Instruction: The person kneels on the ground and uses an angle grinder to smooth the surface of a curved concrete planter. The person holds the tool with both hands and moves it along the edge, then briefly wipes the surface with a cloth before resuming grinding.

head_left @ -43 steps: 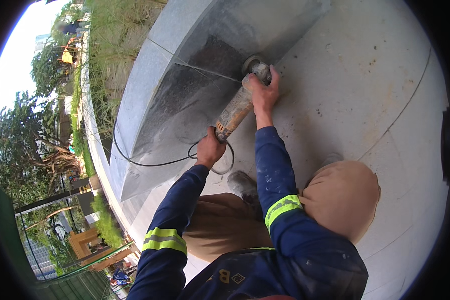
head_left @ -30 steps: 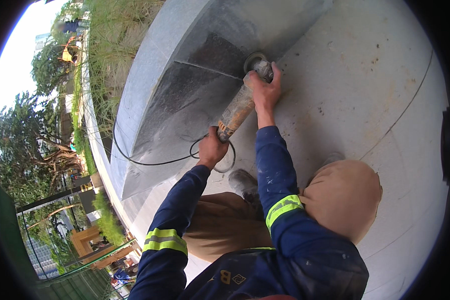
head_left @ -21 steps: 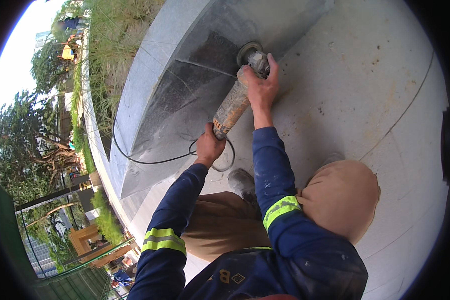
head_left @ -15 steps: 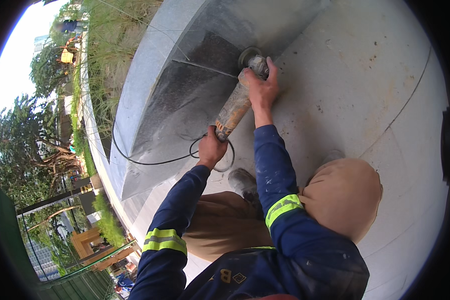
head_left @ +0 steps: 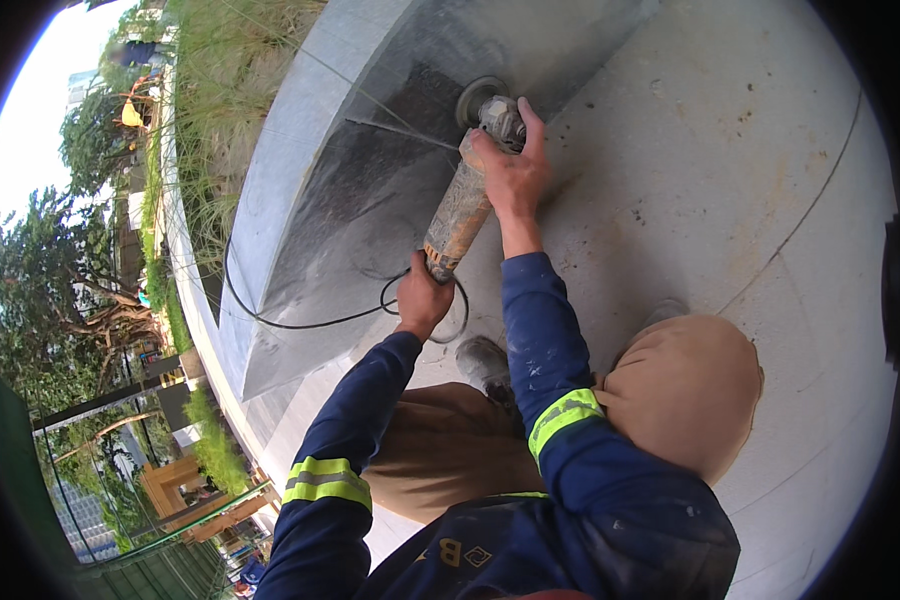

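Note:
A dusty orange and grey angle grinder (head_left: 460,208) slants across the middle of the view, held in both hands. Around the rear end of its body my left hand (head_left: 425,297) is closed, where a black power cord (head_left: 322,325) comes out in a loop. My right hand (head_left: 515,175) grips the front, by the metal gear head, with one finger stretched along it. The grinder's round disc (head_left: 480,98) is against or very close to the dark stone face of a low wall (head_left: 400,140); contact cannot be made out exactly.
Pale slabs of floor (head_left: 710,200) with dirt specks meet the wall's foot. Along the wall runs a light grey top (head_left: 300,120), with tall grass (head_left: 230,90) beyond. My dusty shoe (head_left: 485,362) stands under the arms. Trees and a green fence (head_left: 160,575) lie left.
The grinder's head and disc have shifted a little left and up along the wall face, and my right hand has moved with them. My left hand has stayed nearly in place.

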Tool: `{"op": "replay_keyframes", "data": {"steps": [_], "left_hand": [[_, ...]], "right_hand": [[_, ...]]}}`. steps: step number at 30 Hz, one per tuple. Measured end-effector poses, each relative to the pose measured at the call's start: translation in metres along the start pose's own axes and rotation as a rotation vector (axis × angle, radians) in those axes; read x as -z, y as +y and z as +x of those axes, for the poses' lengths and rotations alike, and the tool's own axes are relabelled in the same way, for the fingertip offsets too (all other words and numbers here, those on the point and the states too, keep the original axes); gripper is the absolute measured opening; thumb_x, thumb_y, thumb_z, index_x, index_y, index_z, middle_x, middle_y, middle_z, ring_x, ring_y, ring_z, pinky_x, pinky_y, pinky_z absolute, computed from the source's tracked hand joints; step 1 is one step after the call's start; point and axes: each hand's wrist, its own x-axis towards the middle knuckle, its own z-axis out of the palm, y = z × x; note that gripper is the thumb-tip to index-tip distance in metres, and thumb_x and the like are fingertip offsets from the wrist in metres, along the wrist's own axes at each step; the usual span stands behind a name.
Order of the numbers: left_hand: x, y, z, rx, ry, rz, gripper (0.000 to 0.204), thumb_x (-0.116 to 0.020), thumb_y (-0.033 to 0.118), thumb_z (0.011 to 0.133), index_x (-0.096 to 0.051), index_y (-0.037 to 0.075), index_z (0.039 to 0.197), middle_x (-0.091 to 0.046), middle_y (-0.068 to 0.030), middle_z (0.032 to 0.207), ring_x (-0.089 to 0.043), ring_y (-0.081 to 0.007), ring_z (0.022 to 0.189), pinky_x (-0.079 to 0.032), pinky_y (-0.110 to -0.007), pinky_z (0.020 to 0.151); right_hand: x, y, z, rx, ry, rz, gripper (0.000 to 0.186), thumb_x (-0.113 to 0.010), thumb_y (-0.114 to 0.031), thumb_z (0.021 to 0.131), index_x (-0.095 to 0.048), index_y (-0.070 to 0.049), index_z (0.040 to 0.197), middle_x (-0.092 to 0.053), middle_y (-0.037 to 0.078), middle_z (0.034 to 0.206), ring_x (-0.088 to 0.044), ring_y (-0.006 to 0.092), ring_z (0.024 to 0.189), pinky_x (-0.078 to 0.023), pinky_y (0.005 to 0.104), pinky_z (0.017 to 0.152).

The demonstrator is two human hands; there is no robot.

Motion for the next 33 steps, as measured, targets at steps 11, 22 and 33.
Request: {"op": "replay_keyframes", "data": {"steps": [11,22,33], "left_hand": [[-0.003,0.014,0.009,0.038,-0.172,0.124,0.05,-0.071,0.019,0.078,-0.048,0.004,0.119,-0.069,-0.0268,0.088,-0.066,-0.0493,0.085,-0.052,-0.056,0.075],[0.016,0.027,0.028,-0.1,0.124,-0.248,0.045,-0.071,0.011,0.073,-0.053,0.002,0.113,-0.07,-0.0259,0.095,-0.067,-0.0475,0.093,-0.054,-0.048,0.077],[0.005,0.04,0.032,-0.036,-0.125,0.081,0.044,-0.069,0.019,0.073,-0.054,0.006,0.113,-0.07,-0.0245,0.085,-0.067,-0.0469,0.082,-0.053,-0.055,0.075]], "right_hand": [[0.015,0.047,0.025,-0.22,0.101,0.026,0.078,-0.081,-0.023,0.076,-0.047,-0.001,0.143,-0.056,0.023,0.138,-0.055,0.0331,0.126,-0.043,0.0398,0.105],[-0.015,-0.055,0.022,0.253,0.045,-0.033,0.071,-0.082,-0.022,0.076,-0.052,-0.001,0.137,-0.063,0.019,0.123,-0.063,0.0251,0.108,-0.051,0.037,0.093],[0.019,0.041,0.054,-0.152,0.182,0.011,0.073,-0.08,-0.024,0.077,-0.05,0.001,0.138,-0.056,0.024,0.136,-0.055,0.0364,0.125,-0.044,0.0416,0.105]]}}
